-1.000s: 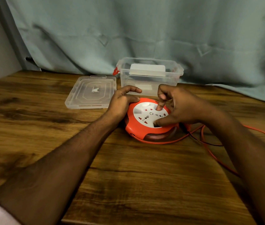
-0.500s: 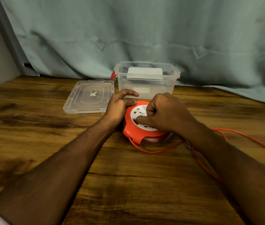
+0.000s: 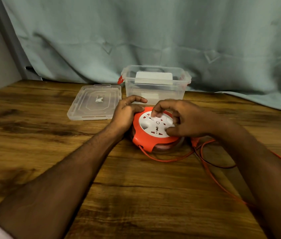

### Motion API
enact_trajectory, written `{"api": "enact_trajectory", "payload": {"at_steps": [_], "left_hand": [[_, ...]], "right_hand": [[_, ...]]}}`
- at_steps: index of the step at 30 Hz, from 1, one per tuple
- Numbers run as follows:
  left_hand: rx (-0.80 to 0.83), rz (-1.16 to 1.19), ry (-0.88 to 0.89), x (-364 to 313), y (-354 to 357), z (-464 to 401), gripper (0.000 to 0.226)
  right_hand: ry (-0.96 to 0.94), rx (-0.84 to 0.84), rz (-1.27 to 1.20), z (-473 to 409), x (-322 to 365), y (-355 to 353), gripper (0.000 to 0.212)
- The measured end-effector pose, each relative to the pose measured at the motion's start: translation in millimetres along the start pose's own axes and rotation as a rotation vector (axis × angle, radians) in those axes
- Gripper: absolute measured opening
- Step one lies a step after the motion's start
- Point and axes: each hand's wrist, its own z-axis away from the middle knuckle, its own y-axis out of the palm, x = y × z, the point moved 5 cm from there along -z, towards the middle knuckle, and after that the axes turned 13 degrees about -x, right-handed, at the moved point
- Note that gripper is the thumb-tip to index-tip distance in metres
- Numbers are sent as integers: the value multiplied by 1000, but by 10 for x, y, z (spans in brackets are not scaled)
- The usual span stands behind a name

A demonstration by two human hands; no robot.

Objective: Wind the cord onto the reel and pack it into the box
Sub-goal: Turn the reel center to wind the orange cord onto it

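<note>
Since half a second ago our right hand [image 3: 186,120] has opened from a fist over the white dial: index tip now at the dial's far edge, thumb at its near right, fingers curled in a grip on the reel [image 3: 155,130]. We read that as re-gripping for another turn. Left hand [image 3: 127,112] unchanged, holding the reel's left rim, centre frame on the surface [image 3: 32,152]. Cord [image 3: 210,169] is mostly loose at lower right, so winding is early. Box [image 3: 155,83] sits open behind, lid [image 3: 94,102] to its left.
</note>
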Motion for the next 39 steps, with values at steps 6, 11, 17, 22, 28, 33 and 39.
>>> {"api": "enact_trajectory", "payload": {"at_steps": [6,11,17,22,28,33,39], "left_hand": [[-1,7,-5,-43,-3,38,31],[-9,18,-1,-36,-2,32,37],[-14,19,-16,-17,-14,18,38],[-21,2,-17,-22,-28,14,35],[-7,-16,-12,-34,-5,30,35],[26,4,-13,-53,8,49,34],[22,8,-19,-44,10,49,34]], "right_hand": [[39,-15,-24,-32,-135,-10,59],[45,-36,-31,-26,-98,2,56],[140,-128,27,-7,-33,-15,54],[203,-203,166,-20,59,47,54],[192,-249,247,-52,177,101,62],[167,-323,207,-66,249,154,61],[136,-334,144,-41,233,107,41]]}}
